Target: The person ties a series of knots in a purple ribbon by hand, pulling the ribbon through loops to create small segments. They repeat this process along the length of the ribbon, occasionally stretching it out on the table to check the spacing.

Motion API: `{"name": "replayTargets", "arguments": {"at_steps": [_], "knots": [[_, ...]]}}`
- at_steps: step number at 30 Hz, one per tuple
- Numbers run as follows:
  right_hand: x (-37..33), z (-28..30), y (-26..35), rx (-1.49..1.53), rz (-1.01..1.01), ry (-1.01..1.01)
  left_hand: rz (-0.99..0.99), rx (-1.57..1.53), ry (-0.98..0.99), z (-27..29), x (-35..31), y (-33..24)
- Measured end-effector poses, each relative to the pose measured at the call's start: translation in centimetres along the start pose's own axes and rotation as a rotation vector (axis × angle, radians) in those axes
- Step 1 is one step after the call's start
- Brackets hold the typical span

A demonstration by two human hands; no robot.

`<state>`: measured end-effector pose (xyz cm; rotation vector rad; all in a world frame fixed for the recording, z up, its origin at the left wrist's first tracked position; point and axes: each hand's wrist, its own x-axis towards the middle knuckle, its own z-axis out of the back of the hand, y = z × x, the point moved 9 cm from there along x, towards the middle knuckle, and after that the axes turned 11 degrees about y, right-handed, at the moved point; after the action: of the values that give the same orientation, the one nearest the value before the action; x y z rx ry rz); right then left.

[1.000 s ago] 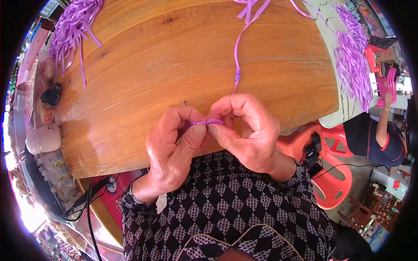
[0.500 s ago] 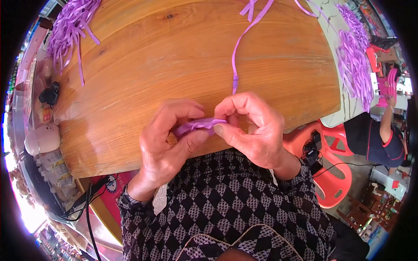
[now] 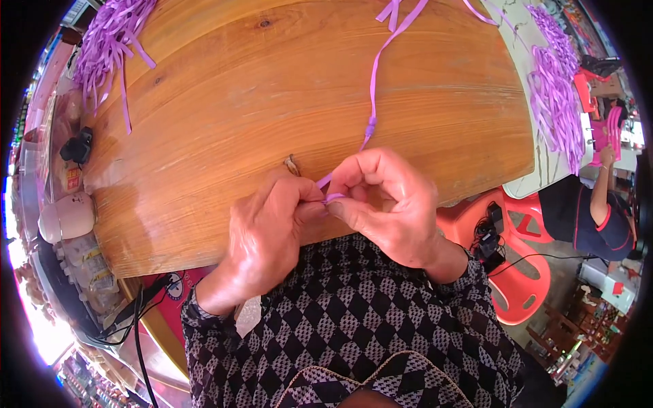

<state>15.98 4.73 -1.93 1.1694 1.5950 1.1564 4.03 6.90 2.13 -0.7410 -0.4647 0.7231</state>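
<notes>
Left hand (image 3: 265,221) has turned inward; it and the right hand (image 3: 400,212) pinch purple ribbon (image 3: 334,197), apparently almost touching.

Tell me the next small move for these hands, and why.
Probably a gentle outward pull by the left hand while the right hand holds firm: both appear to pinch purple ribbon, and a short curved piece shows between them.

In front of me spreads a brown wooden table (image 3: 442,88), its grain running crosswise, with a dark knot toward the far side. A pale table (image 3: 524,186) stands at its right edge. Beside me, at the right, is a coral plastic chair (image 3: 541,279) on a greyish floor (image 3: 559,280); beyond it I see brown wooden furniture (image 3: 552,333). White light (image 3: 49,333) glares at my far left.
</notes>
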Motion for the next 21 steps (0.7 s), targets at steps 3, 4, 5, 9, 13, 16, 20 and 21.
{"name": "replayTargets", "arguments": {"at_steps": [3, 4, 5, 9, 13, 16, 20, 21], "knots": [[-0.3, -0.7, 1.8, -0.421, 0.099, 0.027, 0.169, -0.248, 0.180, -1.0, -0.3, 1.9], [-0.5, -0.7, 2.1, -0.416, 0.130, -0.004, 0.229, -0.359, 0.241, -1.5, -0.6, 2.3], [-0.7, -0.6, 2.5, -0.412, 0.162, -0.035, 0.229, -0.360, 0.243, -1.4, -0.6, 2.0], [-0.3, 0.4, 2.4, -0.283, 0.163, -0.065, 0.393, -0.717, 0.034, -1.3, -1.2, 3.6], [-0.2, -0.8, 2.0, -0.330, 0.244, 0.051, 0.308, -0.596, -0.026, -0.8, -1.1, 2.7], [-0.1, -1.2, 0.9, -0.068, 0.159, 0.086, 0.139, -0.343, -0.105, 0.4, -0.7, 1.3], [-0.1, -1.4, -0.1, 0.093, 0.020, 0.029, -0.060, -0.008, -0.171, 1.5, -0.6, -1.3], [-0.2, -1.4, -0.6, 0.103, -0.033, 0.024, -0.105, 0.160, -0.210, 1.6, -0.7, -2.1]]}}
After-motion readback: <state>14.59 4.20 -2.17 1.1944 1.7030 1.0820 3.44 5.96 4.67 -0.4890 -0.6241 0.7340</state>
